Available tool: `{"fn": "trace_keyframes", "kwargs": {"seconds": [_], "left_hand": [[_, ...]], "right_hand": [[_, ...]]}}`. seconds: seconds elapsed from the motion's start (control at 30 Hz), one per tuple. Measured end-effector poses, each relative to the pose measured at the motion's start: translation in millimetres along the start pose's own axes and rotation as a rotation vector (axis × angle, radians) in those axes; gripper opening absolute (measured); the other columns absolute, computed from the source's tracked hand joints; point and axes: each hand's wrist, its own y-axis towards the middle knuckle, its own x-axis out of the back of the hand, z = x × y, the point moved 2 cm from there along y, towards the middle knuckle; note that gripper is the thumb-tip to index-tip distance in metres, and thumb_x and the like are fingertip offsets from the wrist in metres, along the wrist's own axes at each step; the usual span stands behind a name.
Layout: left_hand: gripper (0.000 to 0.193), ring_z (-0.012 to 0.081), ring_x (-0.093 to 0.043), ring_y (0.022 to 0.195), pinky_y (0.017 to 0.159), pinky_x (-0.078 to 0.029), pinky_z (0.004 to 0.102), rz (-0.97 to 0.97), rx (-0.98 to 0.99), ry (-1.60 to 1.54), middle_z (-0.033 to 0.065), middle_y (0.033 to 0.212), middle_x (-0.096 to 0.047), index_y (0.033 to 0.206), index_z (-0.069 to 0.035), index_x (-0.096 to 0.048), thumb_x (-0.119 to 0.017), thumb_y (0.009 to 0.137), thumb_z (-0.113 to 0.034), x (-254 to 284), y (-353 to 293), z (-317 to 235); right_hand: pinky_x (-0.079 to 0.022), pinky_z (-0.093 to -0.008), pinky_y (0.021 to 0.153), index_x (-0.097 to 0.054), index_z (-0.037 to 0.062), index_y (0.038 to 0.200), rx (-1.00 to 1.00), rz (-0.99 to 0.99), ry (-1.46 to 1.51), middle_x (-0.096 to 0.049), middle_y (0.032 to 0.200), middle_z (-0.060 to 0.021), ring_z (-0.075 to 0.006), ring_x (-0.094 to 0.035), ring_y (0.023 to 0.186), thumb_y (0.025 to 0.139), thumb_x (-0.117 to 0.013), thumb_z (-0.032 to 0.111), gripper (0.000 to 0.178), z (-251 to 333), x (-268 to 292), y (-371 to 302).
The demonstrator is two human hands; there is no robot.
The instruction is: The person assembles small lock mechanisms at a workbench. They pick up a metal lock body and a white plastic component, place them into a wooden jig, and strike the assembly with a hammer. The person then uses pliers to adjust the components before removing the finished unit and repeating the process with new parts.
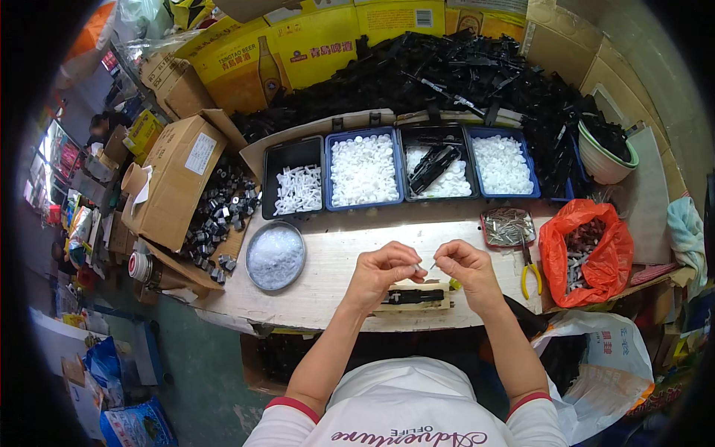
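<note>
Both hands are raised over the white worktable (335, 257), close to each other with a small gap between. The left hand (382, 276) has its fingers bent and pinches between thumb and fingertips a small whitish piece (419, 267), too small to tell its kind. The right hand (472, 276) is in a similar pinch, its fingers curled, and it grasps a thin dark piece (433, 263), which points toward the left hand. The two pieces are near each other; whether they touch, I cannot tell. Under the hands, near the front edge of the table, lies a wooden block (441, 304) with a long black part (408, 296) in it. To the right of the right hand are a tray of metal pins (508, 226) and yellow-handled pliers (530, 272).
</note>
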Motion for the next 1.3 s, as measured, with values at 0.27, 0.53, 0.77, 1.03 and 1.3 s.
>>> {"fn": "trace_keyframes", "kwargs": {"seconds": [0.27,0.53,0.77,1.03,1.3], "left_hand": [[0.011,0.0227,-0.063,0.071,0.064,-0.056,0.0335,-0.053,-0.051,0.089,0.0129,0.081,-0.059,0.082,0.003,-0.06,-0.06,0.072,0.009,3.4,-26.9,-0.9],[0.015,0.0219,-0.063,0.074,0.068,-0.056,0.0297,0.001,-0.27,0.37,0.0123,0.084,-0.058,0.085,0.004,-0.06,-0.058,0.073,0.012,0.3,-31.5,-3.8],[0.012,0.0197,-0.063,0.075,0.068,-0.054,0.0271,-0.049,-0.28,0.554,0.0113,0.085,-0.058,0.087,0.004,-0.06,-0.056,0.077,0.009,6.4,-38.8,-0.4],[0.015,0.0182,-0.06,0.074,0.065,-0.049,0.0259,-0.12,-0.395,0.891,0.0097,0.083,-0.06,0.085,0.001,-0.06,-0.055,0.074,0.011,7.7,-46.8,8.2],[0.022,0.0236,-0.051,0.094,0.082,-0.032,0.0339,-0.04,-0.387,1.255,0.0061,0.09,-0.059,0.089,-0.005,-0.061,-0.063,0.068,0.001,15.3,-51.5,11.6]], "right_hand": [[-0.038,-0.0185,0.068,-0.057,0.0011,0.088,-0.066,0.062,0.1,-0.055,0.08,0.0018,-0.0043,-0.047,0.074,0.085,-0.056,0.011,0.01,-8.5,-29.3,-1.6],[-0.037,-0.0215,0.067,-0.058,0.0016,0.084,-0.132,0.143,-0.131,-0.055,0.078,0.0011,-0.0063,-0.049,0.073,0.082,-0.057,0.009,0.007,-8.1,-30.1,0.1],[-0.029,-0.0321,0.067,-0.06,0.0061,0.082,0.435,0.069,-0.84,-0.058,0.082,-0.0033,-0.0212,-0.051,0.076,0.076,-0.057,0.005,0.007,-7.5,-38.9,-10.0],[-0.03,-0.0308,0.067,-0.06,0.0074,0.079,0.585,0.015,-0.959,-0.057,0.076,-0.0015,-0.0175,-0.05,0.071,0.071,-0.064,0.007,0.008,-21.0,-34.2,-21.6],[-0.029,-0.0351,0.069,-0.059,0.0093,0.078,0.618,0.197,-1.2,-0.051,0.074,-0.0011,-0.018,-0.047,0.074,0.069,-0.063,0.01,0.01,-37.8,-27.1,-20.7]]}}
